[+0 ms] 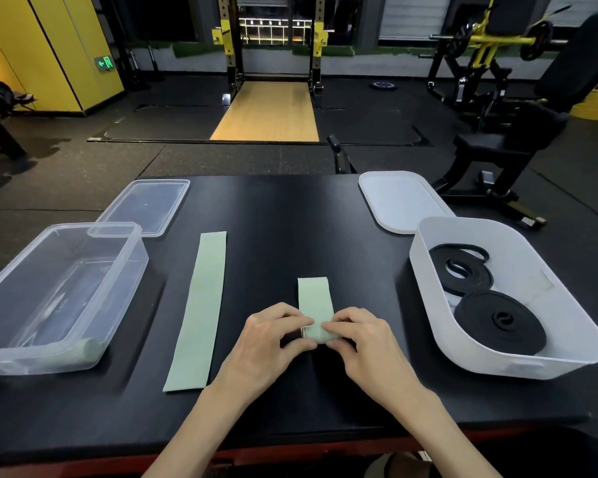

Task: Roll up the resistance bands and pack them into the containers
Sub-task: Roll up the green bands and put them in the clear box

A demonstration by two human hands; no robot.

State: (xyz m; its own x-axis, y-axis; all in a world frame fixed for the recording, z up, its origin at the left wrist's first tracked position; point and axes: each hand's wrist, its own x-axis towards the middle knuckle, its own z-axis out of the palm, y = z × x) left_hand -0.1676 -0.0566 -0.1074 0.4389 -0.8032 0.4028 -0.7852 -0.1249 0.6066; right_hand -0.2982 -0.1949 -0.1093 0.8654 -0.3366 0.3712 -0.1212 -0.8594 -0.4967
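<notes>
Two hands work on one half-rolled green band [314, 300] at the near middle of the black table [290, 208]. The left hand [273, 334] and the right hand [359, 336] face each other with fingers curled, thumbs and fingertips pinching the rolled end [317, 334] from either side. The left fingertips press on its left edge; the right ones lie over its top and right edge. Beyond the fingertips, the unrolled part of that band lies flat on the table, stretching straight away from the person.

Left of the left hand's fingers, near but apart, a second green band [197, 312] lies flat and fully unrolled, a long strip running away from the person. Farther left stands a clear container [116, 232], and in its near corner sits a rolled green band [85, 350]. Beyond that container a clear lid [145, 205] lies on the table; it either touches the far rim or is tucked just behind it, and I cannot tell which.

Well to the right of the right hand's fingers stands a white container [549, 270] holding a near black coil [501, 322] and a far black coil [463, 270]. Beyond it a white lid [401, 201] lies flat, its near edge meeting the container's far rim.
</notes>
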